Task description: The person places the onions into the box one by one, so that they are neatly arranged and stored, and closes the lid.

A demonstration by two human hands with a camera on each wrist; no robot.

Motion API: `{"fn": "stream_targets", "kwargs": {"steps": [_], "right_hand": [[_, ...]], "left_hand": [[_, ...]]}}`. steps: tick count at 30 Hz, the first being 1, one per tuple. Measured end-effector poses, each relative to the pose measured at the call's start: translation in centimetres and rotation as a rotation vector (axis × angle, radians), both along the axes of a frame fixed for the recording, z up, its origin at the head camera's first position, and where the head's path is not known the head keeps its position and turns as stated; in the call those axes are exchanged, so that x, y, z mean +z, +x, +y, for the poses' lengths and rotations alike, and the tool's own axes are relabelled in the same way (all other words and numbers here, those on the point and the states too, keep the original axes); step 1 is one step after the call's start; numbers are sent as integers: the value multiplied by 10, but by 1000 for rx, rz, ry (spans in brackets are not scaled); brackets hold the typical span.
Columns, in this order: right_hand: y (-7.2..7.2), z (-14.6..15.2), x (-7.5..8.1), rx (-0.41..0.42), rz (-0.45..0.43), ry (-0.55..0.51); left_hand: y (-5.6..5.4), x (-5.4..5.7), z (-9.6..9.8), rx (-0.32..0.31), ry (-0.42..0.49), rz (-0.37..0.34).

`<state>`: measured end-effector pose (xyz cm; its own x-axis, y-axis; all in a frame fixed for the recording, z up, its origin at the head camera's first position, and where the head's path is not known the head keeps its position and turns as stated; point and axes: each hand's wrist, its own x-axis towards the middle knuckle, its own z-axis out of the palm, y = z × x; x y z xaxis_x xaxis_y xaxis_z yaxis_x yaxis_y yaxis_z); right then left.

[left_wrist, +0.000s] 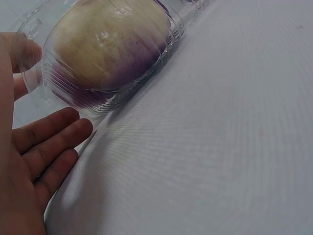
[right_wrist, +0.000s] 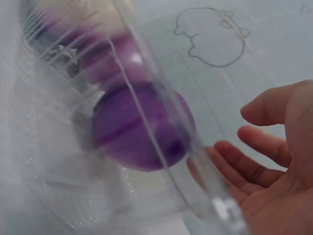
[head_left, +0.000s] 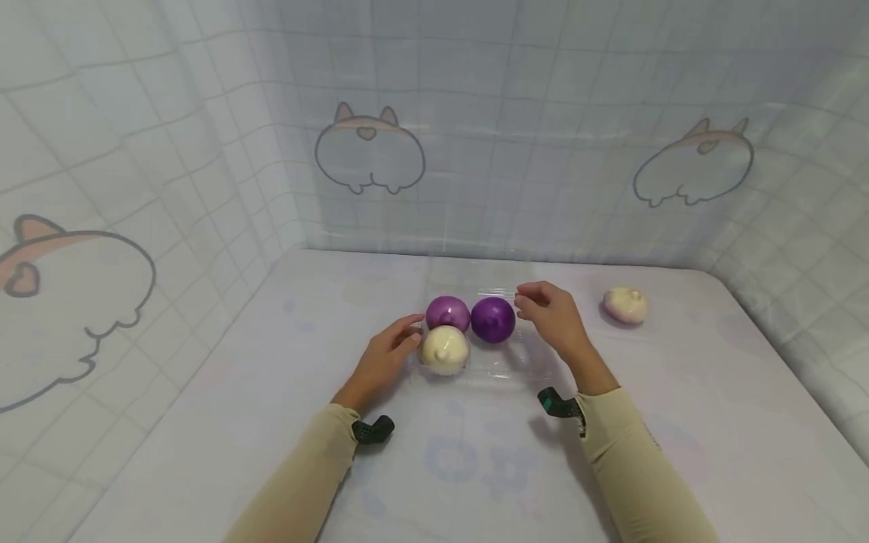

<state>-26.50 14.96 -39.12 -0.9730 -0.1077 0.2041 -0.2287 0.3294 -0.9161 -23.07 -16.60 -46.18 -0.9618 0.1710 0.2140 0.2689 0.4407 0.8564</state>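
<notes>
A clear plastic box (head_left: 498, 375) with its lid raised at the back holds three round bulbs. The cream bulb (head_left: 444, 351), purple underneath (left_wrist: 132, 68), is at the front left. Behind it sits a light purple bulb (head_left: 447, 311), and a dark purple, onion-like bulb (head_left: 493, 320) lies to the right. My left hand (head_left: 383, 356) is at the box's left side, fingers loosely extended beside the clear wall. At the right side my right hand (head_left: 555, 320) hovers by the rim, its fingers (right_wrist: 244, 164) relaxed and holding nothing.
Another cream and purple bulb (head_left: 625, 305) rests on the white tabletop (head_left: 285, 392) to the right of the box. A pale gridded curtain (head_left: 529, 151) with cartoon animals surrounds the back and sides.
</notes>
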Motion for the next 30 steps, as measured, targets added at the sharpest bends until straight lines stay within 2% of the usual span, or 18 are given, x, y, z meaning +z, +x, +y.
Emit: {"fn": "stream_targets", "kwargs": {"steps": [4, 13, 23, 30], "right_hand": [[0, 7, 0, 3, 5, -84], [-3, 37, -5, -41, 17, -127], [-2, 68, -11, -134, -22, -107], [-3, 90, -19, -219, -85, -45]], "left_hand": [[0, -1, 0, 4, -1, 1], [-1, 1, 0, -11, -1, -8], [-1, -2, -3, -17, 4, -39], [0, -4, -4, -13, -4, -64]]}}
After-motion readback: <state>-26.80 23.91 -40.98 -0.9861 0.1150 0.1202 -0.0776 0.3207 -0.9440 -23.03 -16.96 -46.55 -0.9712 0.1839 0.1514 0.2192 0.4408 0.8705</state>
